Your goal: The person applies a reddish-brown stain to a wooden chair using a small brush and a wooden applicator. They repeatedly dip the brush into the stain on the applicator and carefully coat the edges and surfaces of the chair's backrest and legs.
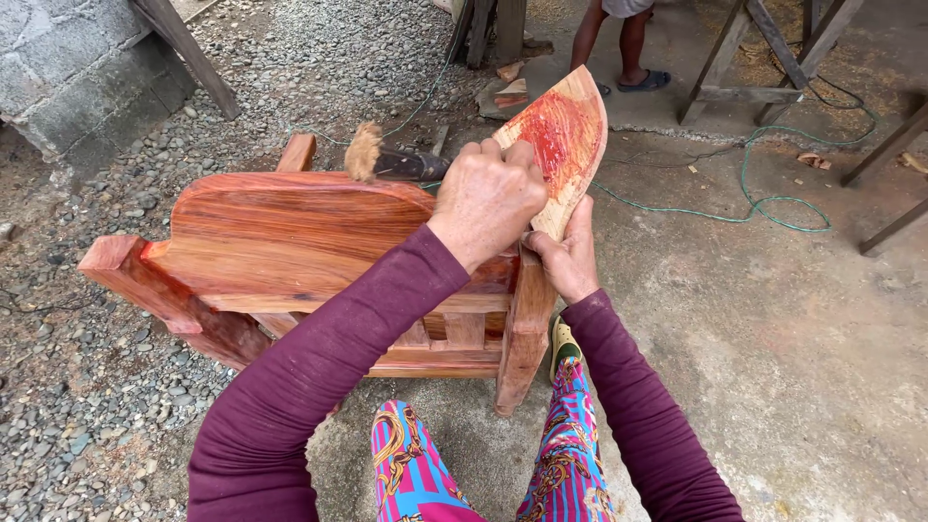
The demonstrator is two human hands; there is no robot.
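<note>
A reddish wooden chair frame (290,227) lies on its side on the ground in front of me. At its right end a pale, pointed wooden panel (570,121) with a red-stained patch rises from a post (522,338). My left hand (488,198) is closed in a fist over the panel's left edge, knuckles up. My right hand (570,256) grips the panel's lower edge from below. Just behind my left hand is a dark-handled brush (387,159) with tan bristles; whether my hand touches it is hidden.
Gravel (87,387) covers the left ground, concrete (773,338) the right. A block wall (77,68) and leaning plank stand top left. A green cord (764,203) loops at right. Another person's legs (628,48), wood scraps (510,92) and trestle legs (744,58) are at the top.
</note>
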